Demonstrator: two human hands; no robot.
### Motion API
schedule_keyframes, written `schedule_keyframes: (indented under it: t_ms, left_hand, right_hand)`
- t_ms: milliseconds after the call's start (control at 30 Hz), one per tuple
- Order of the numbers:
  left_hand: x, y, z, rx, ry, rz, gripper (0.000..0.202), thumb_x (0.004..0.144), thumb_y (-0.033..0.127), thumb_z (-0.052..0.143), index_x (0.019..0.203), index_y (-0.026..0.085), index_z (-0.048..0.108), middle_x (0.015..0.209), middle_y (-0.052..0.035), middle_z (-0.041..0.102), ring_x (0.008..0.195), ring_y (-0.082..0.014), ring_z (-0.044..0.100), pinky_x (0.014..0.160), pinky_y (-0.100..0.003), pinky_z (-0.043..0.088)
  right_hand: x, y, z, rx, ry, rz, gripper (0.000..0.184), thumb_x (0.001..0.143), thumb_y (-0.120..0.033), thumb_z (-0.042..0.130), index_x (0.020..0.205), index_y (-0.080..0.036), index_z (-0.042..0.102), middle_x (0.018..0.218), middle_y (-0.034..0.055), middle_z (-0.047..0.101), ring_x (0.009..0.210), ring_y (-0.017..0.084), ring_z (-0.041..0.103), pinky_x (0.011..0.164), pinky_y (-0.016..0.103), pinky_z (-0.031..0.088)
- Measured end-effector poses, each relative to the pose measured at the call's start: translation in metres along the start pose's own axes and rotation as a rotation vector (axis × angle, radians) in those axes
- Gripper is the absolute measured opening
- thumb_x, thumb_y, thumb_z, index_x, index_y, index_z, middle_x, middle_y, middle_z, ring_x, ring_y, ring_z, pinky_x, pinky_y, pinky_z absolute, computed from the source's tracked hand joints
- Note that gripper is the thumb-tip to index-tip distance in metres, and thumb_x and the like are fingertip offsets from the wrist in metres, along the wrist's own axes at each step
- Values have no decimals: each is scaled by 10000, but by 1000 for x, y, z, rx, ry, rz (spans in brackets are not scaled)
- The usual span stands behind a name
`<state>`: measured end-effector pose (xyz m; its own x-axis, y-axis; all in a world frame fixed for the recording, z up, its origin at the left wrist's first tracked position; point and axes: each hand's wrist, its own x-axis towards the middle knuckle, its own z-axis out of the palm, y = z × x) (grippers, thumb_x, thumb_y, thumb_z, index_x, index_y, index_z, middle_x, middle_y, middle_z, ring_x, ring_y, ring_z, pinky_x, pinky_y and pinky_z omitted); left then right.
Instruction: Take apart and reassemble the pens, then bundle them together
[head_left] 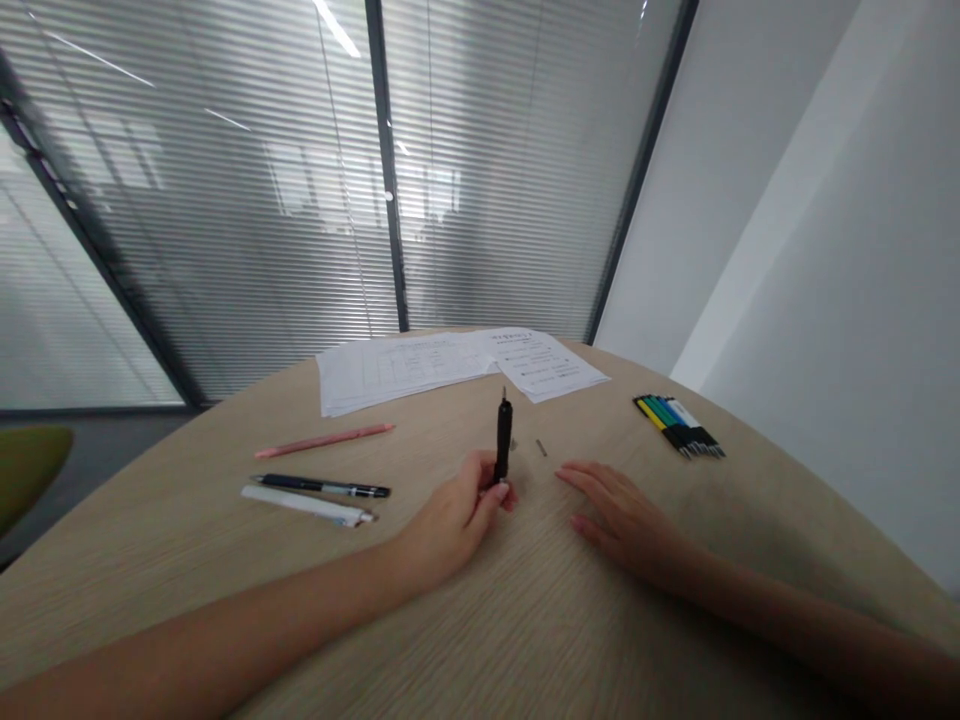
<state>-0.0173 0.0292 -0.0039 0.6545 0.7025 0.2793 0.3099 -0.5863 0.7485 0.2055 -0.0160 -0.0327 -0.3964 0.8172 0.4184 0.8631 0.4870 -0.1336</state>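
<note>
My left hand [457, 505] is closed around the lower end of a black pen [504, 438], which stands upright with a thin metal-coloured tip at the top. My right hand [619, 515] rests palm down on the table with its fingers stretched out, holding nothing. Just beyond its fingertips lies a small thin metal-coloured piece [541, 448], too small to identify. Another tiny piece [514, 444] shows right beside the black pen, partly hidden by it.
On the left of the wooden table [510, 620] lie a pink pencil [324, 441], a black pen with a clear section [321, 486] and a white pen [304, 506]. Several coloured pens [679, 427] lie together at right. Printed papers [412, 368] cover the far edge. A green chair [30, 465] stands left.
</note>
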Motion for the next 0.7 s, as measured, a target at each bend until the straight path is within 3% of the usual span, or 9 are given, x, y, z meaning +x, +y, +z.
schedule_keyframes:
  t_ms: [300,467,567,700]
  left_hand:
    - [1,1,-1,-20,21,-50,129,823,240,326,922,165,364,831,-46,578,790,-152,536,721,-309,421]
    - [2,-4,0,-27,45,-47,138,818,261,341,911,164,374,783,-36,582,731,-143,535,698,-302,421]
    - [2,-5,1,-29,45,-40,147,822,267,341,921,163,372,777,-34,581,724,-141,534,690,-295,421]
    - [2,-6,1,22,41,-50,166,823,272,344,940,160,380,777,-34,581,730,-146,539,691,-296,423]
  right_hand:
    - [30,8,17,-42,71,31,324,797,-216,405,1106,-136,458,1056,116,541,995,211,465,859,396,382]
    - [52,20,30,-84,90,109,282,802,-194,394,1047,-142,525,921,109,563,903,203,496,761,351,420]
    - [62,27,33,-70,94,156,244,804,-204,406,970,-156,579,821,81,552,797,174,517,705,311,428]
    - [65,30,32,2,67,113,184,786,-175,441,822,-183,621,758,42,537,753,146,517,679,275,425]
